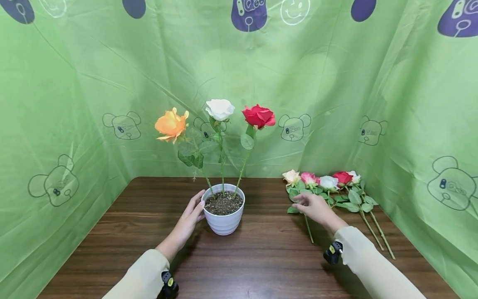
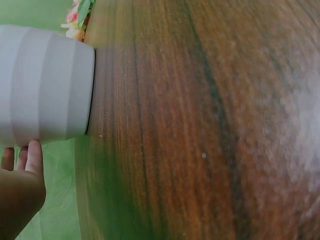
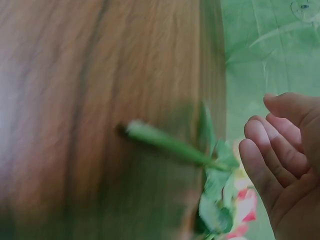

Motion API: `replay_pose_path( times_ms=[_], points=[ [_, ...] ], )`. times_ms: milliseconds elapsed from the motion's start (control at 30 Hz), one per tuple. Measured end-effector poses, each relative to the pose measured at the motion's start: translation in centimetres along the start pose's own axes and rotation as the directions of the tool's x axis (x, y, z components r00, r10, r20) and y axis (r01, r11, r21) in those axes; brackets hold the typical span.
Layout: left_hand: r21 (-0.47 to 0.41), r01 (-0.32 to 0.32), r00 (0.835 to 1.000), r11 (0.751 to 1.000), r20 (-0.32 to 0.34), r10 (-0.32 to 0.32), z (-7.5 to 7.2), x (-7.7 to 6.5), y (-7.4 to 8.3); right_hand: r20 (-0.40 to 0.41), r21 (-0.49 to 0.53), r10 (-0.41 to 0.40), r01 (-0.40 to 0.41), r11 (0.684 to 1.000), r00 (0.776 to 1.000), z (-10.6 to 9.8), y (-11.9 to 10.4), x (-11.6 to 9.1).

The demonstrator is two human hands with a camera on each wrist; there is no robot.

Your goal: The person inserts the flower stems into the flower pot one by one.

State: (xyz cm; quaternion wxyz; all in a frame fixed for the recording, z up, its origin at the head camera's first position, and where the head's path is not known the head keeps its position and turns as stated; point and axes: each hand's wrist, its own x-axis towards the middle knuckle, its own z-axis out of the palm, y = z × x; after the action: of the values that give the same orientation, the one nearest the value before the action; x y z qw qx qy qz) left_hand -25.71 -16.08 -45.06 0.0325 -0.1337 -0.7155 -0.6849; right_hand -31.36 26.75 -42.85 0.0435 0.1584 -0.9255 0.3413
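A white ribbed flowerpot (image 1: 223,222) filled with dark soil (image 1: 223,203) stands upright on the table. In it stand an orange rose (image 1: 171,125), a white rose (image 1: 220,109) and a red rose (image 1: 259,116). My left hand (image 1: 189,216) rests its extended fingers against the pot's left side; the left wrist view shows the fingertips (image 2: 34,155) at the wall. Over the lying roses, my right hand (image 1: 315,209) hovers with loosely bent fingers and nothing between them. Nearest to it are a peach rose (image 1: 291,177) and a cut stem (image 1: 309,229).
Beside the peach rose lie a pink rose (image 1: 309,179), a white one, a red rose (image 1: 342,178) and another white one, their stems pointing toward the front right. Green cloth (image 1: 321,83) hangs behind and along both sides of the brown wooden table (image 1: 261,257).
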Motion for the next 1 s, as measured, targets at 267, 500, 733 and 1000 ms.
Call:
replay_pose_path(
  times_ms=[267, 500, 733, 1000],
  points=[
    [-0.001, 0.003, 1.0, 1.0, -0.006, -0.003, 0.1, 0.0, -0.1, 0.005, 0.011, 0.141, -0.141, 0.99, 0.99, -0.2, 1.7, -1.5],
    [0.001, 0.0, 1.0, 1.0, -0.009, 0.0, 0.1, -0.1, -0.2, 0.04, 0.023, 0.25, -0.251, 0.968, 0.967, 0.0, 2.3, -2.1],
    [-0.005, -0.007, 1.0, 1.0, -0.011, 0.007, 0.1, -0.1, -0.2, 0.065, 0.009, 0.274, -0.275, 0.961, 0.959, 0.5, 2.7, -1.9],
    [-0.006, 0.002, 1.0, 1.0, -0.009, -0.002, 0.0, 0.0, -0.2, 0.081, 0.027, 0.278, -0.281, 0.959, 0.957, 0.8, 3.0, -1.6]
  ],
)
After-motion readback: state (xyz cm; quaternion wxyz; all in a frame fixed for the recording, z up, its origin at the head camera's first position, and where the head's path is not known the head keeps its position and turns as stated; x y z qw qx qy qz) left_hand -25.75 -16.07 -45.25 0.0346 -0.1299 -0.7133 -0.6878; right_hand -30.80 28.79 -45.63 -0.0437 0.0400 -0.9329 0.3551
